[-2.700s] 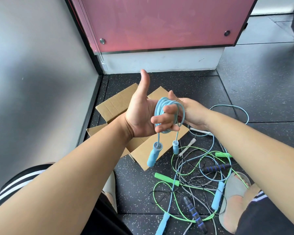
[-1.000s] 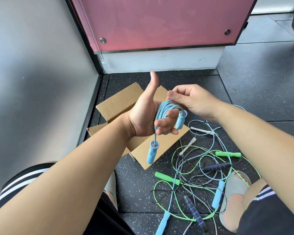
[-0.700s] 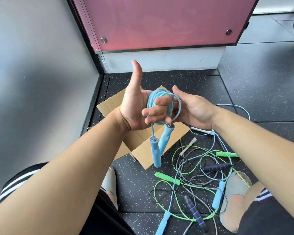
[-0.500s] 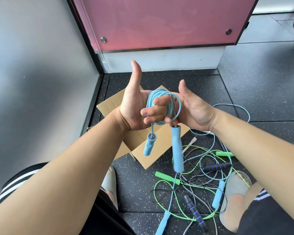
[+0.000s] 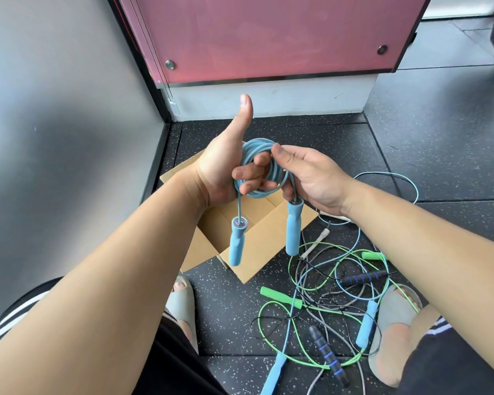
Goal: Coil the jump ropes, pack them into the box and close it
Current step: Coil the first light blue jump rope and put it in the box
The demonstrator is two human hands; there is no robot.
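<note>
A light blue rope (image 5: 293, 232), a brown cardboard box (image 5: 257, 246), a green rope (image 5: 280, 297), a black handle banded blue (image 5: 327, 356), a black floor speckled white (image 5: 411, 155), a pink panel (image 5: 268, 35), black shorts striped white (image 5: 169, 366).

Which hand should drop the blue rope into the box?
Probably the left. The left hand has its fingers curled through the coiled blue jump rope, with the open box just below. The right hand only pinches the cord by one handle.

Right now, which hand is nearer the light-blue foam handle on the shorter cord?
Right. Right hand grips the light-blue rope coil just above that handle; left hand holds the coil farther left.
</note>
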